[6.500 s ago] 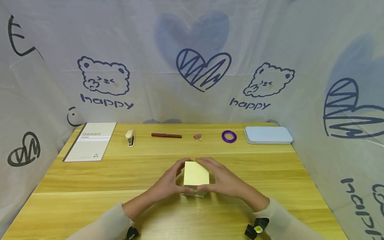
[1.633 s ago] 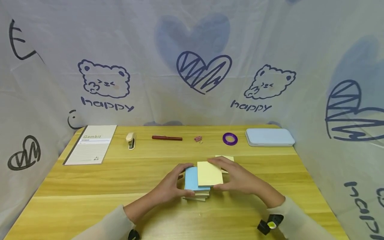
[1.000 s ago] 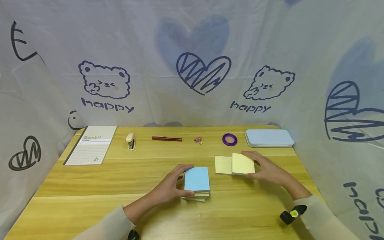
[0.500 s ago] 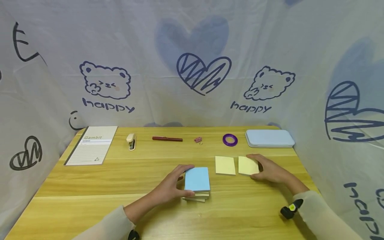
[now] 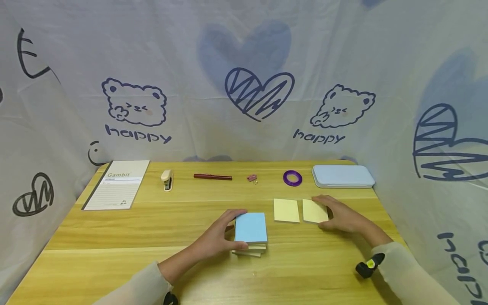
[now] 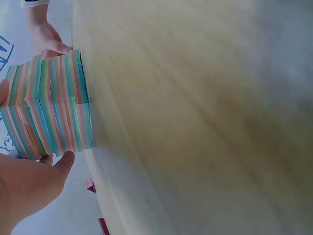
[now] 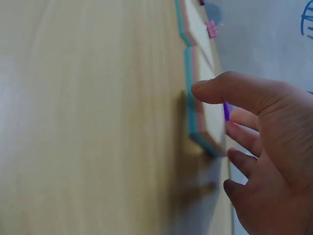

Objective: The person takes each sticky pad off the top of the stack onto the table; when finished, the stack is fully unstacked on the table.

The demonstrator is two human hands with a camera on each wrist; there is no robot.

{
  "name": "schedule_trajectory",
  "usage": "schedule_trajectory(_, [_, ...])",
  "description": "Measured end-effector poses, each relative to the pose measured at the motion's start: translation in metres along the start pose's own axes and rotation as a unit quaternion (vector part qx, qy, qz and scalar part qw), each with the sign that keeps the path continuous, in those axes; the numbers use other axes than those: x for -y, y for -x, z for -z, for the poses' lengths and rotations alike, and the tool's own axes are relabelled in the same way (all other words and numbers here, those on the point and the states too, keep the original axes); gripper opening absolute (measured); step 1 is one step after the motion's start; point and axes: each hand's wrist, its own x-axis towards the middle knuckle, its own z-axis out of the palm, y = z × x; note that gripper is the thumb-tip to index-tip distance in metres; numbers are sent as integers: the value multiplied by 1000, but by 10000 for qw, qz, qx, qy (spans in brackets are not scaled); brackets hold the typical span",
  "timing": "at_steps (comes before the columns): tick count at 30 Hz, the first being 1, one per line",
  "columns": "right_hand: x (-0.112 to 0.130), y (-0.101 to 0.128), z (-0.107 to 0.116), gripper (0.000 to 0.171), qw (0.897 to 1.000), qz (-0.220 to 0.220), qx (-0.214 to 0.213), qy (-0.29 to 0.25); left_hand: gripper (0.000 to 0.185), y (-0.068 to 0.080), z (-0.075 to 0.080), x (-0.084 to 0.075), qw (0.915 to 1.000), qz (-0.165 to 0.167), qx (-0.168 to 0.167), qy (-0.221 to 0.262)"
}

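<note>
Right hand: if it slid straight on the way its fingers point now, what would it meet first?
The right hand points left across the table, fingertips at the nearer yellow pad. It would push that pad first; just beyond lies the second yellow pad, a small gap apart.

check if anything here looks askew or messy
The note stack under the left hand is uneven: its layers sit offset, stepped in the left wrist view. The right pad by the right hand lies slightly turned against the other pad.
</note>
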Motion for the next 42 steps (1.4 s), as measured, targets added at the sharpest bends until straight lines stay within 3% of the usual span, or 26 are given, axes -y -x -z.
schedule_trajectory(12, [64,-5,4,84,9991,301,131,-285,93,3,0,4,9972,305,134,666])
schedule_trajectory(26, [145,-17,-24,95,9896,969,570,-898,95,2,-1,6,9968,422,85,679])
schedule_trajectory(34, [165,-24,-46,101,9853,1177,634,-1065,90,2,1,4,9971,421,140,615])
schedule_trajectory(42, [174,-26,-58,93,9890,1014,436,-985,88,2,1,6,9981,368,146,469])
